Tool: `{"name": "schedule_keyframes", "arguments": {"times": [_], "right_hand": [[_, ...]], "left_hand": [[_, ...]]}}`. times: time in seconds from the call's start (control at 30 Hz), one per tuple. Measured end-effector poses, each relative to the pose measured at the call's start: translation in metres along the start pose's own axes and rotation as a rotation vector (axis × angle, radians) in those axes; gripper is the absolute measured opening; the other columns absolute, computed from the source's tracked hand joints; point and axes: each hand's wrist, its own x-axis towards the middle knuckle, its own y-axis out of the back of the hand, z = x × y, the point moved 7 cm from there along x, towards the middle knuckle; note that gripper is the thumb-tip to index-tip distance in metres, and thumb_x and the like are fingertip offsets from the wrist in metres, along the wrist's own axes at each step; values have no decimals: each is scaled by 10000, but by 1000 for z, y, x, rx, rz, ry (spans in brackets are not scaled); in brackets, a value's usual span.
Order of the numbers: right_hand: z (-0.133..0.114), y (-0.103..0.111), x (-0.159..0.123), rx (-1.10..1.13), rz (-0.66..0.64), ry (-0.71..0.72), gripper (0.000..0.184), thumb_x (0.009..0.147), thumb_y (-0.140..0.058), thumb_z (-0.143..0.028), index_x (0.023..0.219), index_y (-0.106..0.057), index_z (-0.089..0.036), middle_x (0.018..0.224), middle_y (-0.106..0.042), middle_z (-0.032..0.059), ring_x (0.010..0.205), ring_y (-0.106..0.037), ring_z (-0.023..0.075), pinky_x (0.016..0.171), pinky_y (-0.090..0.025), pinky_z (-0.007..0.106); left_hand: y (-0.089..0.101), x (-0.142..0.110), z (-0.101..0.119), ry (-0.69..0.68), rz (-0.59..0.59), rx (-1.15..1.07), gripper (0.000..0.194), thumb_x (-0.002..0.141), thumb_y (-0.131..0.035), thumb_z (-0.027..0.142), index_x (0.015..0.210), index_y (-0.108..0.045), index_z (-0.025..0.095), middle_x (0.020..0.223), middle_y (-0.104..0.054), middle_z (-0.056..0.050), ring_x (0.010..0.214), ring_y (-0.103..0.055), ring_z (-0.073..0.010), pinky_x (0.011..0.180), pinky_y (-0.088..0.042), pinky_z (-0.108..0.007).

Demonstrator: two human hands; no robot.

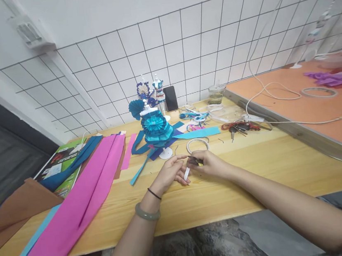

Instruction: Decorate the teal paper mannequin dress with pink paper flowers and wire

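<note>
Left hand: The left hand (170, 170) is partly curled, palm turned inward, its fingers near a white strip (187, 173). Whether the strip is pinched cannot be told.
Right hand: The right hand (210, 164) is closed around a small dark tool (195, 160) with a touch of yellow; the exact kind is hidden by the fingers.
White strip: It lies against the left fingertips, just beside the right hand, above the table (235, 197). It looks narrow, thin and very light, likely easily bent or creased; a light pinch at one end would suit it.
Dark tool: It looks stiff, and is probably best gripped by its body, as is done here.
Just beyond: A slim white ring (188, 146), perhaps a tape roll, lies flat.
Behind the left hand: A miniature dress form (154, 123) stands upright, dressed in pleated teal paper. The pleats look crushable; the white stand would be the safer hold. Smaller decorated forms and an upright phone (170, 98) are seen behind it.
Right side: A light-blue strip (199, 133), red-handled tools (241, 127) and a glass vessel (216, 95) of yellowish liquid are set out; beyond is an orange surface (287, 107) crossed by a white cable.
Left side: Long magenta paper (89, 196) is spread beside brown paper (19, 211), partly over printed green sheets.
Backdrop: A dark wire grid is fixed along the pale wall.
</note>
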Motion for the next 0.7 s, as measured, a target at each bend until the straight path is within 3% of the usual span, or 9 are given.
{"name": "schedule_keyframes", "arguments": {"times": [0.17, 0.47, 0.7], "right_hand": [[11, 4, 2, 115, 38, -110, 253, 780, -543, -380, 701, -597, -146, 643, -546, -1, 627, -489, 131, 604, -373, 241], [10, 6, 2, 217, 73, -136, 303, 735, -585, -438, 765, -631, -140, 694, -591, 21, 658, -519, 149, 623, -403, 256], [12, 8, 3, 267, 70, -190, 345, 712, -590, -489, 778, -631, -153, 656, -547, -4, 644, -489, 134, 617, -382, 252]], "left_hand": [[-1, -1, 1, 7, 1, 12, 346, 742, -497, 303, 1048, -441, 152, 706, -624, -59, 495, -621, -154, 441, -488, -235], [-2, 1, -2, 28, -25, -75, 260, 716, -506, 258, 948, -452, 153, 696, -641, -60, 500, -626, -159, 433, -493, -235], [-4, 0, -1, 34, -64, -114, 260, 730, -508, 241, 968, -480, 140, 698, -641, -67, 505, -625, -151, 444, -498, -230]]}}
